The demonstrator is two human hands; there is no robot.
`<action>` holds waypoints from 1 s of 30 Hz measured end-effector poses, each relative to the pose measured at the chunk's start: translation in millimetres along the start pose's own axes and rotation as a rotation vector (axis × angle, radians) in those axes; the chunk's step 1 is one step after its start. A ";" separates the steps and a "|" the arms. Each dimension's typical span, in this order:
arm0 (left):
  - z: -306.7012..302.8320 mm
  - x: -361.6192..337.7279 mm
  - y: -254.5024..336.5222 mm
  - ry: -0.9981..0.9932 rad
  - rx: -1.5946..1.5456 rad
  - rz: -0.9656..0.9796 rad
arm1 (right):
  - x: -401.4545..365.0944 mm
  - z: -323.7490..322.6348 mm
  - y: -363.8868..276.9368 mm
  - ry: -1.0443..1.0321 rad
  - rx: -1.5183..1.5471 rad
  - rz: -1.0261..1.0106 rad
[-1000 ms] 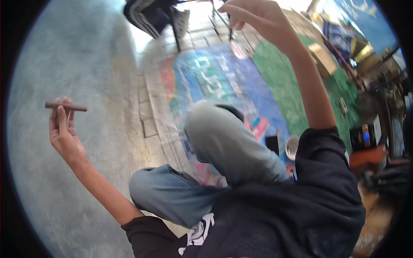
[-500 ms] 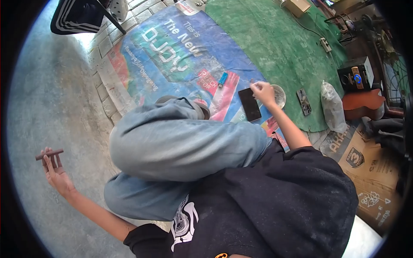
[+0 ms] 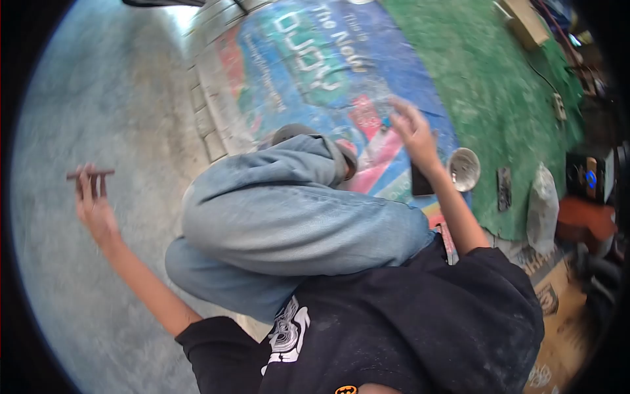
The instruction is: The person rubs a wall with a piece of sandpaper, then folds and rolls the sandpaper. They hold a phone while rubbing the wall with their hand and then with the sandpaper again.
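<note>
Out at the far left, my left hand (image 3: 97, 213) holds a thin brown stick (image 3: 104, 173) crosswise at its fingertips, over the grey floor. My right hand (image 3: 418, 136) is above the printed banner (image 3: 321, 62), its fingers stretched out and blurred, with nothing visible in them. Beside those fingertips a small blue object (image 3: 386, 123) shows, partly hidden. A dark phone (image 3: 422, 184) lies partly under my right wrist. Right of the wrist stands a round, pale bowl (image 3: 464, 169).
On the green mat (image 3: 453, 59) lies a second phone (image 3: 504, 189). Farther right are a filled plastic bag (image 3: 543, 207), a black box (image 3: 584, 176) and cardboard (image 3: 558, 328). A cardboard box (image 3: 527, 25) and a socket strip (image 3: 558, 106) are at the upper right.
My right hand has moved from beside the bowl towards the small blue object, and its fingers have spread. My left hand still holds the stick. The whole view has shifted.
</note>
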State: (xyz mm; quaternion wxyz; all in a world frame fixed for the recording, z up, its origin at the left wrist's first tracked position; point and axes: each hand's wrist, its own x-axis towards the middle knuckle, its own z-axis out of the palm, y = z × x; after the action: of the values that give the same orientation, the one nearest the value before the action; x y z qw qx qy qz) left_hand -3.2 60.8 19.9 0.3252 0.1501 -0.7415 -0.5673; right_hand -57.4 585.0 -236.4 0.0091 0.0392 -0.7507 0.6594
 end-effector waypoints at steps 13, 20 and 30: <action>13.8 -14.9 -0.1 0.072 -0.024 -0.022 | -17.3 153.0 -151.4 -0.707 0.120 -0.563; 33.8 -23.4 -10.5 0.076 -0.057 -0.053 | 32.8 124.0 -133.2 -0.197 -0.091 -0.569; 8.5 -18.7 21.2 0.179 -0.093 0.038 | 55.5 195.4 -218.1 -0.493 -0.087 -0.858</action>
State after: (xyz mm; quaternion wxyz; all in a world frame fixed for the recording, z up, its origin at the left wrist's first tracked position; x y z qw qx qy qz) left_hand 8.2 84.8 32.8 0.4074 0.1708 -0.6851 -0.5792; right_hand -89.8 361.0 -42.4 0.1036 0.4989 -0.6735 0.5355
